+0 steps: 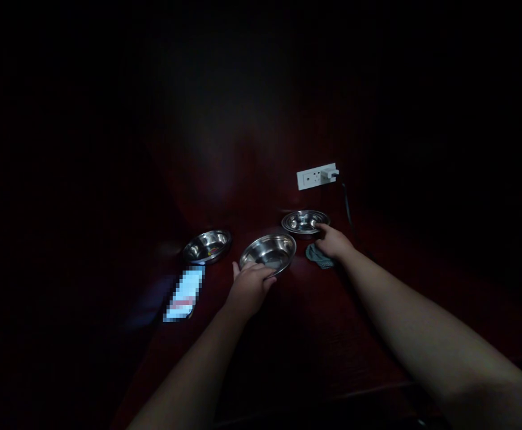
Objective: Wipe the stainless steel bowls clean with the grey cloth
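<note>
The left hand's (251,286) fingers clamp a metal bowl (272,249). The right hand's (334,241) fingers grip another bowl's (300,222) rim.

The person's left hand (251,286) and right hand (334,242) are bare, with smooth backs and slender fingers. Both forearms are uncovered as far as they show, plain and smooth, narrow at the wrists and fuller toward the elbows. Dimness hides finer detail, and deep shadow crosses the right forearm (413,322) near its elbow.
</note>
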{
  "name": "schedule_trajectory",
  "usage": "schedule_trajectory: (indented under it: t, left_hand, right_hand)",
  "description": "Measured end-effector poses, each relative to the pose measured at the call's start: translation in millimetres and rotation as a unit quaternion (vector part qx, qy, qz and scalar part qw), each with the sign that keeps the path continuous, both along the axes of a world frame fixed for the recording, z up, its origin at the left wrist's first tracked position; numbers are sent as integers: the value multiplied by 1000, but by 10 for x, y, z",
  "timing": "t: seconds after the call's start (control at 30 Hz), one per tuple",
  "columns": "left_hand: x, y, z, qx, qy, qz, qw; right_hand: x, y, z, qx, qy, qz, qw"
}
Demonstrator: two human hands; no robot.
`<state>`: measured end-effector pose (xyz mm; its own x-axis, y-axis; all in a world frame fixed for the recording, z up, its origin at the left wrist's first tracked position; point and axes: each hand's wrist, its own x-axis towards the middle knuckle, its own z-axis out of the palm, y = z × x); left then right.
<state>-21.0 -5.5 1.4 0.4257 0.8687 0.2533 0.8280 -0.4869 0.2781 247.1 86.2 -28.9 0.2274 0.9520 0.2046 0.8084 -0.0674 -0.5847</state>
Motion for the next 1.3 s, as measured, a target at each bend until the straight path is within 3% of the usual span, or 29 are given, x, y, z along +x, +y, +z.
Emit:
schedule_trajectory:
  t: [0.43,0.73,0.93,1.3]
  left_hand:
    - [8,39,-74,5,-35,-11,999]
    - [13,99,-154,17,-62,16,998]
    - [-7,179,-220,68,-53,-36,996]
    - [46,250,-259,137,-67,-38,988]
  right_hand:
    - [-74,131,0,1,-24,-3,1000]
    - [-68,156,-6,2,-42,18,999]
    - [-88,108,27,9,-36,30,999]
    - [-68,118,40,44,5,21,999]
